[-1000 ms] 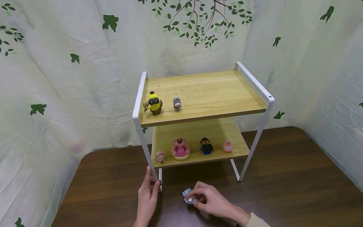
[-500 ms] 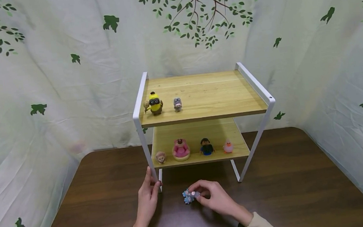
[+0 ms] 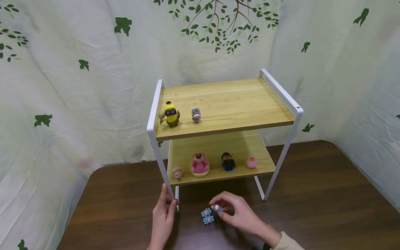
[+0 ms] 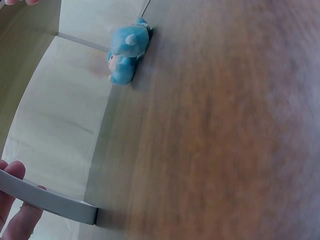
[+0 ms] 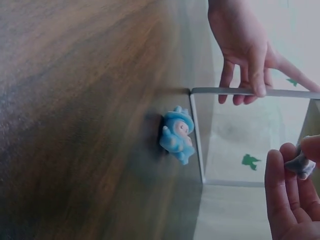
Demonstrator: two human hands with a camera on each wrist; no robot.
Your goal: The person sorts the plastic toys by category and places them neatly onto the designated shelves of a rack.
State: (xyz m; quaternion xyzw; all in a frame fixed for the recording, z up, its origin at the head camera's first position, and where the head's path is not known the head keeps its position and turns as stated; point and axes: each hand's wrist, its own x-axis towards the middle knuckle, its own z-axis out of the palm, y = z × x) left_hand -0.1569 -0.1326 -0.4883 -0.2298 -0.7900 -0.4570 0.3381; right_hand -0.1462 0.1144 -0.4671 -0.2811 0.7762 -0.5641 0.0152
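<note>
My right hand (image 3: 242, 217) pinches a small grey figure (image 3: 216, 208) between thumb and fingertips, just above the table. Close to its left a light blue figure (image 3: 207, 216) rests on the tabletop, seen too in the left wrist view (image 4: 129, 42). The right wrist view gives the blue figure (image 5: 176, 135) a pale face and a hat, with the grey figure (image 5: 301, 166) held apart from it. My left hand (image 3: 162, 219) holds the front left leg of the white-framed shelf (image 3: 160, 160), thumb on one side and fingers on the other.
A yellow goggled figure (image 3: 172, 115) and a grey animal figure (image 3: 196, 115) stand on the upper board. Along the lower board are a small pale head figure (image 3: 177, 173), a pink bear (image 3: 199, 165), a dark-haired figure (image 3: 227, 162) and a pink bird (image 3: 251, 161).
My right hand has drawn the grey figure away from the blue one, slightly up and to the right. The blue figure is now more visible. My left hand keeps its hold.
</note>
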